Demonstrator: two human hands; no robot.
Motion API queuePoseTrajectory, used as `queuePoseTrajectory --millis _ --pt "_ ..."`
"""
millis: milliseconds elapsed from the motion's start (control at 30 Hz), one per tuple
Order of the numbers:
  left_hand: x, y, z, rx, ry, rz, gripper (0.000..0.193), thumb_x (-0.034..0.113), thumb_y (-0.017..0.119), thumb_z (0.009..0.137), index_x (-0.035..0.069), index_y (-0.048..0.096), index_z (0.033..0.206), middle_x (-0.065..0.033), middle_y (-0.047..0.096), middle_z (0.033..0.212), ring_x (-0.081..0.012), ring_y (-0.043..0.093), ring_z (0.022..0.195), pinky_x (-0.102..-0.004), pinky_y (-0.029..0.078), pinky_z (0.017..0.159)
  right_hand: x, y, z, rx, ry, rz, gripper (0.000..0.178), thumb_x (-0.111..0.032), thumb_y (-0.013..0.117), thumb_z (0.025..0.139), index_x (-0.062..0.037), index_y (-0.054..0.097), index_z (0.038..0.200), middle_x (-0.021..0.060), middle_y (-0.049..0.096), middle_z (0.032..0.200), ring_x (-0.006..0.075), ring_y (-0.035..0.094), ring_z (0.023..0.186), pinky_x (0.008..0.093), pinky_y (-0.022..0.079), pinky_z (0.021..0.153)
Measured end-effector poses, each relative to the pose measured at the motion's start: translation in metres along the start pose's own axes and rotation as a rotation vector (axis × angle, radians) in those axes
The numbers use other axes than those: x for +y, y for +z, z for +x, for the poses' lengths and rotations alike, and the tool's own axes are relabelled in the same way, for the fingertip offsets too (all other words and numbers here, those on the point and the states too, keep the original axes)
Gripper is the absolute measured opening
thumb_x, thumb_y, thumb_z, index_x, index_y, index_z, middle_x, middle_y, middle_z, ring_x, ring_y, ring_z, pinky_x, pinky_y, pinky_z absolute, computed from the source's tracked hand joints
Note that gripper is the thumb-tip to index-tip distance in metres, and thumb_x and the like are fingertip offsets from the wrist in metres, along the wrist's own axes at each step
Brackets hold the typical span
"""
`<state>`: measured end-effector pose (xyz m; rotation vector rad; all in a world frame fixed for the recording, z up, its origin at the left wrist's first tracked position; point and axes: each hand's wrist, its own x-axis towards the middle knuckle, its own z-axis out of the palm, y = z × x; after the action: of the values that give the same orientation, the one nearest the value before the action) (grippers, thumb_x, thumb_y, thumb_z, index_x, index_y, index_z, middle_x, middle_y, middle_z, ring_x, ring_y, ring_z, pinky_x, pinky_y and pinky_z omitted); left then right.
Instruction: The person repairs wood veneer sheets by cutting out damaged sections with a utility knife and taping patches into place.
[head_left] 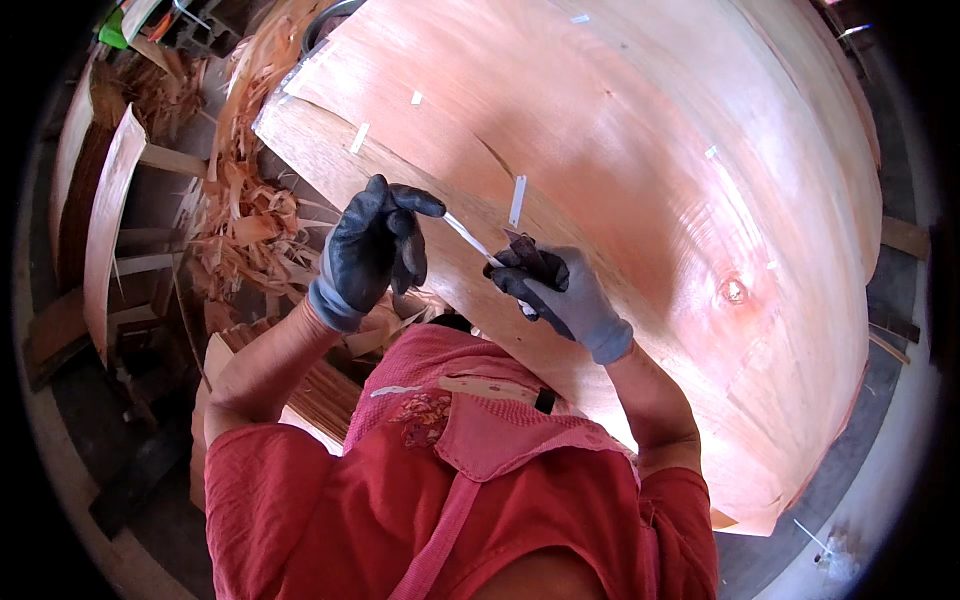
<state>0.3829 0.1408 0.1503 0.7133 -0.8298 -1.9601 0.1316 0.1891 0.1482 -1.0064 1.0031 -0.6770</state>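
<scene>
A narrow white tape-like strip [466,237] is stretched slantwise between my gloved hands. Its upper end is pinched in the fingertips of my left hand [375,245], whose other fingers are partly curled. My right hand [560,295] is closed around a dark, flat-ended tool [527,248], its exact kind unclear, and the strip's lower end meets these fingers. Both hands hover over the near edge of a large pale-pink wood veneer sheet [620,130]. A dark slit [494,158] shows in the veneer, and beside it lies a short white tape piece [518,200].
More small tape pieces [360,138] dot the veneer, which has a knot [734,291] on the right. Torn veneer shavings [255,235] heap up at the left, near curved veneer sheets [112,215]. A stack of veneer [325,395] sits by my left elbow.
</scene>
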Motion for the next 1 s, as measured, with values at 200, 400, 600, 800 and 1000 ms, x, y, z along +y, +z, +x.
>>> queuePoseTrajectory --millis 200,400,600,800,1000 --pt "0.009 -0.006 -0.001 0.407 0.086 0.354 0.053 0.042 0.038 0.103 -0.003 0.065 0.098 -0.0099 0.06 0.057 -0.0154 0.054 0.042 -0.0247 0.043 0.041 0.015 0.003 -0.001 0.146 -0.1 -0.008 0.031 -0.014 0.063 0.095 0.0015 0.062 0.121 0.0044 0.07 0.098 0.0011 0.055 0.069 0.0177 0.042 0.052" --pt "-0.018 -0.04 0.0 0.041 -0.234 0.143 0.039 0.024 0.049 0.1 -0.002 0.051 0.13 -0.018 0.066 0.109 -0.03 0.067 0.101 -0.039 0.053 0.092 0.0 -0.005 -0.003 0.057 0.052 0.289 0.027 -0.014 0.06 0.094 0.003 0.061 0.115 0.0032 0.063 0.084 0.0038 0.051 0.058 0.0185 0.038 0.048" --pt "-0.061 0.002 0.023 -0.246 -0.022 -0.15 0.058 0.041 0.043 0.101 -0.001 0.041 0.141 -0.0193 0.046 0.143 -0.0295 0.05 0.128 -0.0414 0.039 0.107 0.021 0.009 0.004 -0.006 0.085 0.573 0.03 -0.02 0.053 0.096 0.0041 0.058 0.113 -0.0004 0.048 0.061 0.0072 0.043 0.047 0.0208 0.031 0.044" --pt "-0.061 -0.001 0.024 -0.196 -0.037 -0.176 0.056 0.041 0.042 0.101 -0.001 0.043 0.139 -0.0201 0.05 0.139 -0.0312 0.054 0.123 -0.0417 0.045 0.097 0.035 0.013 0.009 0.06 0.085 0.593 0.032 -0.023 0.052 0.098 0.0025 0.058 0.117 -0.0014 0.047 0.061 0.007 0.043 0.048 0.0217 0.033 0.045" --pt "-0.056 -0.004 0.027 -0.053 0.087 -0.176 0.046 0.035 0.043 0.102 0.0 0.051 0.13 -0.0206 0.056 0.132 -0.0333 0.058 0.118 -0.0444 0.046 0.1 0.057 0.013 0.021 0.144 0.052 0.495 0.031 -0.023 0.057 0.098 -0.0007 0.059 0.119 -0.0007 0.057 0.076 0.0062 0.054 0.058 0.0212 0.039 0.046"
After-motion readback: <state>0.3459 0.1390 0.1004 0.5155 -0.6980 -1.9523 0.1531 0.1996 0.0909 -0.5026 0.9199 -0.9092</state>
